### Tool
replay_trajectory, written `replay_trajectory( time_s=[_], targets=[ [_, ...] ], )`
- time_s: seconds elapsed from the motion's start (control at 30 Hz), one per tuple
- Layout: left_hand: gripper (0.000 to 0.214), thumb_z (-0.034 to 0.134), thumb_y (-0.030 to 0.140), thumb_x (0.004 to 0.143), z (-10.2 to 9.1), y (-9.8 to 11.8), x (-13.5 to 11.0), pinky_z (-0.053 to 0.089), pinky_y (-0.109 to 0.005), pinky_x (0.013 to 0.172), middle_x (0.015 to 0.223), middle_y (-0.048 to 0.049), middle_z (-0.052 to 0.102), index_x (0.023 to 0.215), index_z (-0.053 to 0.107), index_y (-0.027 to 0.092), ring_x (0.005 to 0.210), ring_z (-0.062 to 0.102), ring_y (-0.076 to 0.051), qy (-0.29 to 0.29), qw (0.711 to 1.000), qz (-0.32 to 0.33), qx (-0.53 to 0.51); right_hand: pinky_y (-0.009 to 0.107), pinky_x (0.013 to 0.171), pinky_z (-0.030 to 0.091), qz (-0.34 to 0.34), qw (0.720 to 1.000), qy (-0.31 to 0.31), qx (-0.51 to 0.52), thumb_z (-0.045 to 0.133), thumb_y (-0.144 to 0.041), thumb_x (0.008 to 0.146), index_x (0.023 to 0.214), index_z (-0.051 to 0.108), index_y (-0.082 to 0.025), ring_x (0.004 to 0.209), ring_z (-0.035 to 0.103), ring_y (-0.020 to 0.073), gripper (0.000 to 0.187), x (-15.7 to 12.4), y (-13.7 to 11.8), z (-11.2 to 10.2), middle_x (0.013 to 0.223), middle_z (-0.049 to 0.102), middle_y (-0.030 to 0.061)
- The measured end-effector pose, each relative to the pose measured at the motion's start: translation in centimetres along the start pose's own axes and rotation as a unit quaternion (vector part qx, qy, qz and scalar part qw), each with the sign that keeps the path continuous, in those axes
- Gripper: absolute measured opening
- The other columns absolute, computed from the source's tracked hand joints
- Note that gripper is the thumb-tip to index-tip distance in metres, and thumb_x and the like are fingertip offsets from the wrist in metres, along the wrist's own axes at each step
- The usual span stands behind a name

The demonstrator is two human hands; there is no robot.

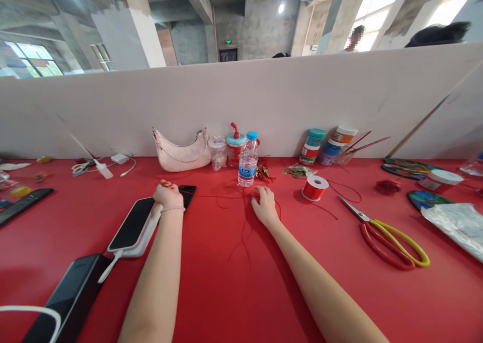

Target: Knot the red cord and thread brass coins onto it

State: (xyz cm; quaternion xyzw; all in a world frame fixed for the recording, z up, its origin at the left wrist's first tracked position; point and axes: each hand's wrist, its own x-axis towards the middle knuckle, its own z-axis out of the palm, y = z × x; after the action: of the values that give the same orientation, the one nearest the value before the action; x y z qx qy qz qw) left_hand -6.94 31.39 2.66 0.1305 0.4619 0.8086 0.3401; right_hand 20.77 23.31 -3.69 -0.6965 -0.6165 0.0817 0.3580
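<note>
My left hand [168,195] is raised over the table's left-centre, its fingers curled shut. A thin red cord [211,196] runs from it toward the right, so the fist appears to grip the cord's end. My right hand [266,204] rests low on the red table just in front of a water bottle [247,164] with a blue cap. Its thumb and forefinger look apart, beside loose loops of the same cord. More strands trail toward me on the tabletop. Beneath my left wrist lie a phone [132,223] on a white block and part of a dark phone [189,192].
Right of my hands are a red ribbon spool [315,188], scissors [388,237] with red and yellow handles, and paint jars [312,147]. A pink handbag [183,154] leans on the white partition [241,99]. At front left sits a black power bank [70,295] with a white cable.
</note>
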Motion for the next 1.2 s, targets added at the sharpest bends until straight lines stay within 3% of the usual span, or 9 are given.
replay_trajectory(
  time_s=[0.1,0.17,0.27,0.37,0.47,0.6,0.7,1.0,1.2],
  targets=[
    [0.014,0.028,0.011,0.080,-0.1,-0.3,0.0,0.036,-0.016,0.055,0.083,0.0023,0.046,0.081,0.036,0.022,0.068,0.050,-0.007,0.057,0.994,0.096,0.011,0.035,0.092,0.040,0.006,1.000,-0.004,0.014,0.043,-0.016,0.073,0.115,0.050,-0.019,0.112,0.044,0.0238,0.043,0.1,0.1,0.1,0.119,0.050,0.0099],
    [0.019,0.026,0.012,0.082,0.2,-0.9,-0.5,0.041,-0.020,0.069,0.099,-0.0013,0.048,0.092,0.039,0.022,0.086,0.052,-0.009,-0.016,0.972,0.192,0.134,0.035,0.092,0.041,0.005,1.000,-0.001,0.023,0.043,-0.016,0.073,0.115,0.050,-0.019,0.113,0.044,0.0236,0.043,0.2,0.2,0.1,0.118,0.050,0.0102],
    [0.022,0.032,0.016,0.083,0.6,-2.3,-1.7,0.042,-0.027,0.082,0.103,-0.0056,0.053,0.099,0.047,0.019,0.094,0.053,-0.014,-0.284,0.819,0.280,0.413,0.036,0.093,0.041,0.001,0.999,0.005,0.043,0.043,-0.016,0.073,0.113,0.050,-0.018,0.113,0.045,0.0236,0.041,0.2,0.5,0.3,0.117,0.051,0.0110],
    [0.014,0.059,0.018,0.069,0.5,-3.7,-3.0,0.045,-0.025,0.078,0.086,-0.0019,0.061,0.083,0.059,0.019,0.081,0.059,-0.016,-0.442,0.701,0.245,0.503,0.038,0.094,0.040,-0.005,0.998,0.010,0.063,0.044,-0.017,0.072,0.112,0.050,-0.018,0.113,0.045,0.0238,0.041,0.3,0.8,0.5,0.116,0.051,0.0115],
    [0.013,0.068,0.017,0.062,0.2,-4.3,-3.8,0.045,-0.028,0.080,0.083,-0.0023,0.063,0.074,0.063,0.020,0.081,0.060,-0.018,-0.495,0.618,0.229,0.567,0.040,0.093,0.041,-0.006,0.997,0.020,0.075,0.044,-0.018,0.071,0.111,0.050,-0.018,0.112,0.046,0.0246,0.040,0.3,1.0,0.7,0.114,0.051,0.0118],
    [0.003,0.064,0.019,0.069,-0.2,-4.0,-3.9,0.043,-0.032,0.083,0.087,-0.0040,0.063,0.069,0.063,0.021,0.088,0.059,-0.022,-0.491,0.555,0.232,0.629,0.039,0.092,0.042,-0.007,0.996,0.023,0.091,0.044,-0.017,0.071,0.110,0.051,-0.018,0.109,0.049,0.0239,0.039,0.4,1.0,0.8,0.113,0.051,0.0119],
    [0.006,0.057,0.019,0.076,-0.1,-3.9,-3.6,0.044,-0.032,0.082,0.094,-0.0068,0.063,0.075,0.062,0.020,0.090,0.060,-0.021,-0.455,0.551,0.235,0.659,0.038,0.093,0.042,0.003,0.995,0.022,0.101,0.044,-0.017,0.072,0.112,0.050,-0.017,0.106,0.052,0.0220,0.040,0.3,1.0,0.6,0.115,0.050,0.0123],
    [0.020,0.043,0.022,0.083,-0.2,-2.8,-2.2,0.046,-0.040,0.078,0.098,-0.0172,0.062,0.093,0.059,0.015,0.096,0.059,-0.030,-0.257,0.619,0.243,0.701,0.028,0.091,0.040,-0.051,0.994,-0.066,-0.064,0.040,-0.016,0.079,0.105,0.061,-0.017,0.105,0.055,0.0202,0.034,-0.4,-0.6,-1.1,0.119,0.057,0.0091],
    [0.020,0.045,0.020,0.080,-0.6,-2.6,-3.0,0.042,-0.051,0.077,0.103,-0.0218,0.059,0.091,0.059,0.013,0.101,0.053,-0.037,-0.184,0.618,0.259,0.719,0.041,0.100,0.029,-0.045,0.975,-0.085,-0.199,0.040,-0.024,0.083,0.109,0.061,-0.014,0.114,0.048,0.0255,0.035,-0.8,-1.3,-2.0,0.124,0.056,0.0137]
  ],
)
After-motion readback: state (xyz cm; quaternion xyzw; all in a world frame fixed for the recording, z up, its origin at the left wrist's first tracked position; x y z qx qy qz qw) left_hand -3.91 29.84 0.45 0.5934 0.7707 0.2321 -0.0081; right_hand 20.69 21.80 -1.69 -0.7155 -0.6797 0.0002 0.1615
